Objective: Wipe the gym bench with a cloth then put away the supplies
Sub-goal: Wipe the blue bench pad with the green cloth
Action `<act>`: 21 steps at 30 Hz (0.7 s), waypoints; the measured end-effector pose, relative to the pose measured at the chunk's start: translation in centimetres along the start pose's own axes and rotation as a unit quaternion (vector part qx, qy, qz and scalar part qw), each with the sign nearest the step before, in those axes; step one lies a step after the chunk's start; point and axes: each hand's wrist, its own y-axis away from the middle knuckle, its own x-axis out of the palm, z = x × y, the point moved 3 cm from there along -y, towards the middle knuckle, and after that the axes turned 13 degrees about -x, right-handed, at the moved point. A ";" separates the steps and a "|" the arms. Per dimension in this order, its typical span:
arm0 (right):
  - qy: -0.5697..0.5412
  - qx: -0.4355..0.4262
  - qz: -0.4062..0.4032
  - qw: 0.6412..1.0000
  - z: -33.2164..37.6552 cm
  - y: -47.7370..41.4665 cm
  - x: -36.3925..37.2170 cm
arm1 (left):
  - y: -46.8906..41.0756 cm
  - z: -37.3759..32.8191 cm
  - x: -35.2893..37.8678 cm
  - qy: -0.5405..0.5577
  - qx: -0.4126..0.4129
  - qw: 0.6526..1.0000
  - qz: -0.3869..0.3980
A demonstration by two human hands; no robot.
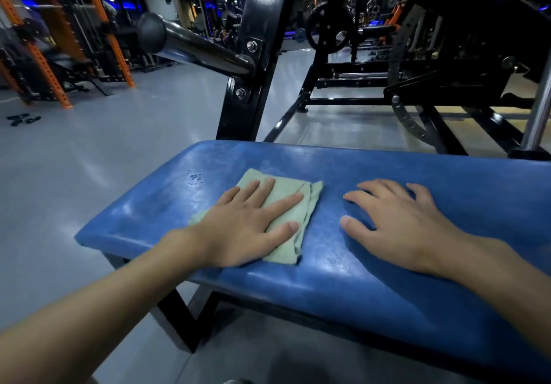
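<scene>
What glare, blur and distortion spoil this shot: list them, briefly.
Head view: dim hall, ceiling lights glaring off the blue bench pad and the steel bar; wide-angle lens bends the black upright and stretches the left forearm; far racks are dark and soft, while the left hand on the green cloth and the right hand are sharp.

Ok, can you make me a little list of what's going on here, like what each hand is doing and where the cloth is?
place: gym with grey floor
bench: blue padded top
cloth: pale green, folded, lying on the bench
left hand: pressed flat on the cloth, fingers straight
right hand: resting on bare bench beside the cloth, holding nothing
drops: a few, just beyond the cloth
</scene>
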 end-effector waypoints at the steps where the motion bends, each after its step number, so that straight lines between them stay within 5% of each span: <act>1: -0.010 -0.006 -0.015 1.000 0.3 -0.4 -0.2 | 2.3 0.3 0.0 0.002 0.004 1.000 -0.006; 6: -0.025 -0.026 0.031 0.999 1.7 -2.0 1.7 | 5.3 0.7 -0.1 0.003 -0.003 1.000 -0.002; 21: -0.006 -0.020 0.021 1.000 1.6 -1.8 2.3 | -15.9 0.0 -1.5 0.035 -0.074 0.996 0.027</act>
